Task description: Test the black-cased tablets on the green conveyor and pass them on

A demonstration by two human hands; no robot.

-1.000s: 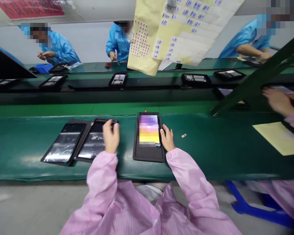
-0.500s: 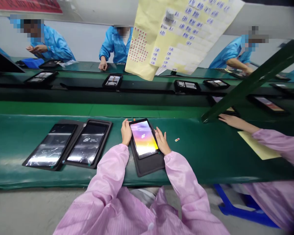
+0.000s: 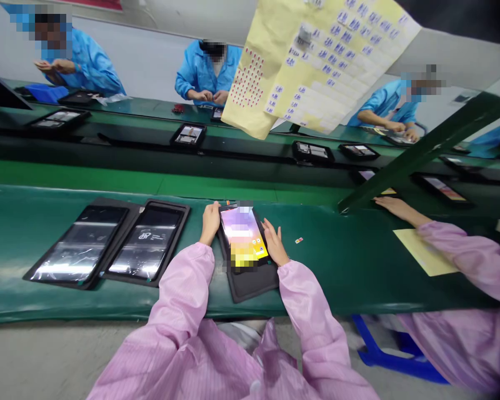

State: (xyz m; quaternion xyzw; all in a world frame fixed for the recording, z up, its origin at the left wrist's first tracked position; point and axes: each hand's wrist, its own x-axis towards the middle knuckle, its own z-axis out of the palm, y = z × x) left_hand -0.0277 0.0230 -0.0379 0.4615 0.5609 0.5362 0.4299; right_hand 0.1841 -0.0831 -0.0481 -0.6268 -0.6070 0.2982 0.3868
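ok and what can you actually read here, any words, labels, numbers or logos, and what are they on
nothing can be quoted for certain
blue marks on the hanging yellow paper sheet: too small to read
small white print on the dark phone: too small to read
lit phone: screen partly blurred, no readable text
tiny sticker on the green bench mat: too small to read

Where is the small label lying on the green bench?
In the head view, the small label lies on the green bench, just right of the person's right hand.
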